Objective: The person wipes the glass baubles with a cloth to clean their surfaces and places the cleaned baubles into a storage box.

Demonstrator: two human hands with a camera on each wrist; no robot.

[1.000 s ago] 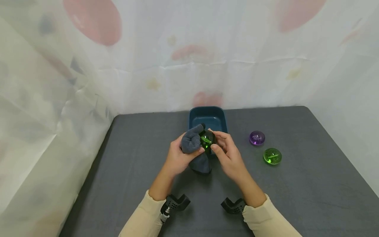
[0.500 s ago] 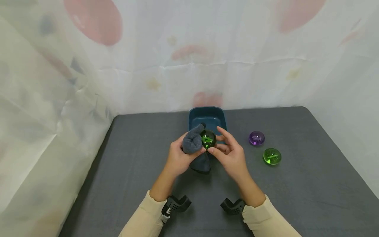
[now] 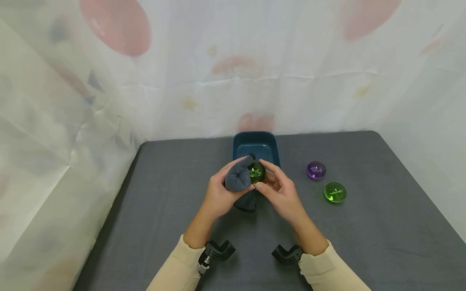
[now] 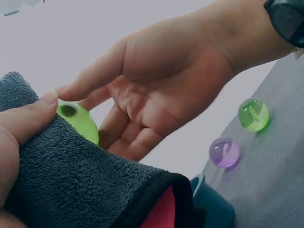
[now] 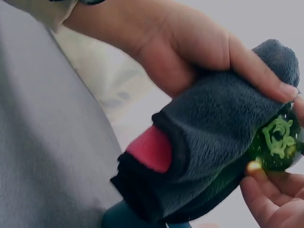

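Note:
My left hand (image 3: 233,182) grips a grey fleece cloth (image 3: 237,176) and presses it against a clear green ball (image 3: 256,173) held above the table. My right hand (image 3: 267,178) pinches the ball between thumb and fingers from the right. The left wrist view shows my left thumb lying on the cloth (image 4: 71,180), with the green ball (image 4: 78,121) under the right hand's fingers (image 4: 95,80). In the right wrist view the cloth (image 5: 213,123) wraps over the ball (image 5: 278,142), and a red tag (image 5: 149,148) shows at its hem.
A dark blue tray (image 3: 255,141) stands just behind the hands on the grey table (image 3: 164,194). A purple ball (image 3: 315,169) and another green ball (image 3: 335,192) lie to the right. White patterned curtains close off the back and both sides.
My right fingers have shifted around the green ball, turning it against the cloth. Both hands have stayed in about the same place.

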